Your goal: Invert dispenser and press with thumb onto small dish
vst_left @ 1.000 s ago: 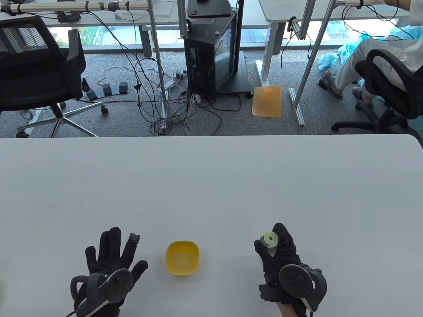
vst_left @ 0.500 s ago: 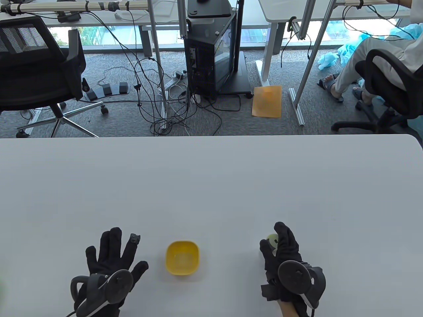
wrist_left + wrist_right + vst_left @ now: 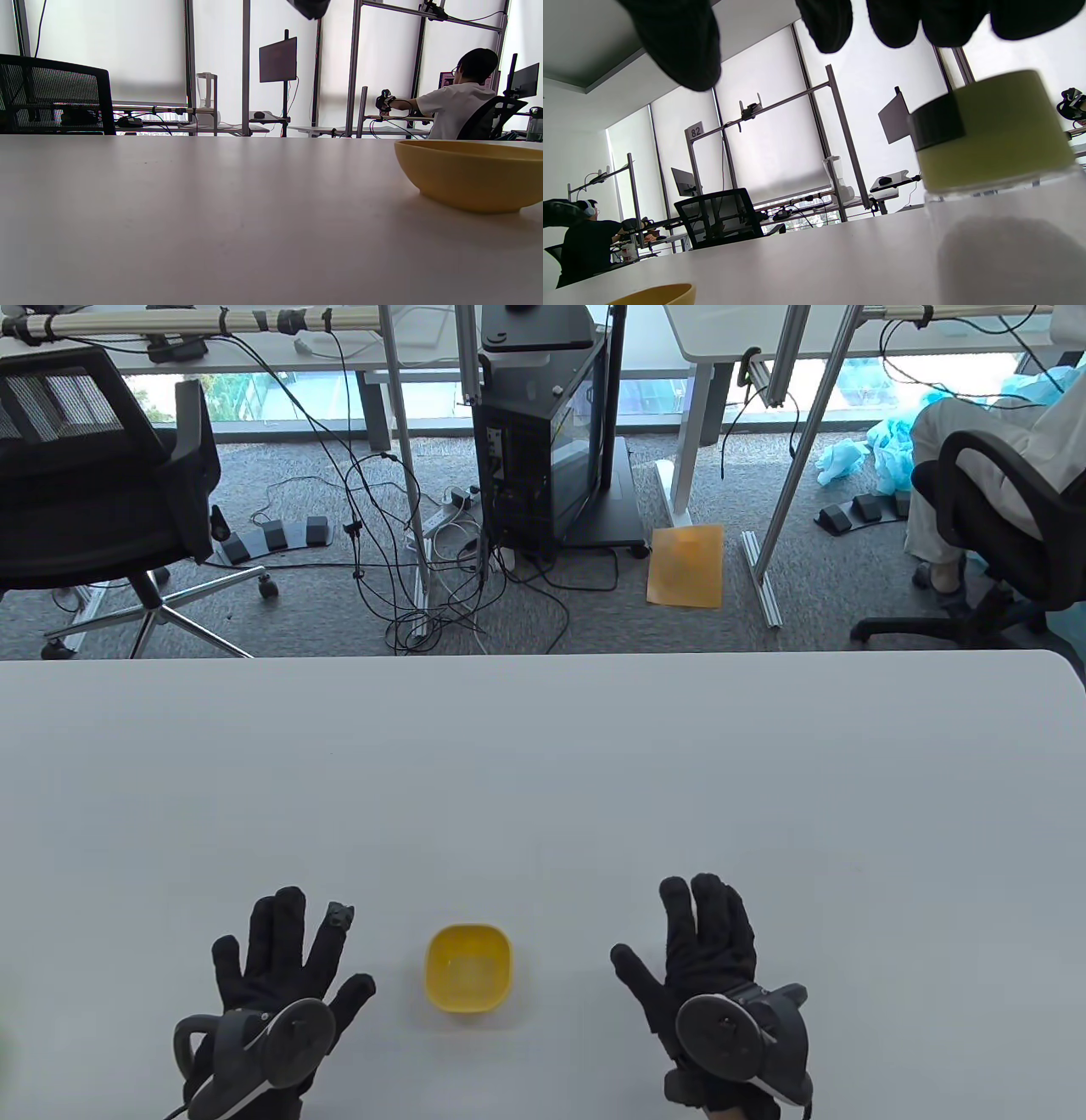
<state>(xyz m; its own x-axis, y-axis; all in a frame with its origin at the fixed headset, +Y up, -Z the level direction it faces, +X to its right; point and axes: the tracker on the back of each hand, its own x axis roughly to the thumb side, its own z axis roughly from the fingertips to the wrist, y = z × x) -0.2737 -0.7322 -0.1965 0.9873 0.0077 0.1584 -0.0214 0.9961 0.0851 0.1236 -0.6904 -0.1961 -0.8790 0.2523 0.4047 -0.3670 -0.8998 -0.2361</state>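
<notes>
Dispenser (image 3: 992, 140): green cap, clear body, upright on the table (image 3: 543, 780), just under the right hand (image 3: 704, 976), whose fingers (image 3: 674, 38) hang spread above the cap without touching it. Best gripped around the body before tipping over the dish (image 3: 468, 968). Dish: left of the dispenser, apart. Left hand (image 3: 280, 984): beyond the dish, flat, splayed.

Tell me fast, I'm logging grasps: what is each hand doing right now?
Left hand: open, flat on table.
Right hand: open, holding nothing; dispenser stands beneath it.
</notes>
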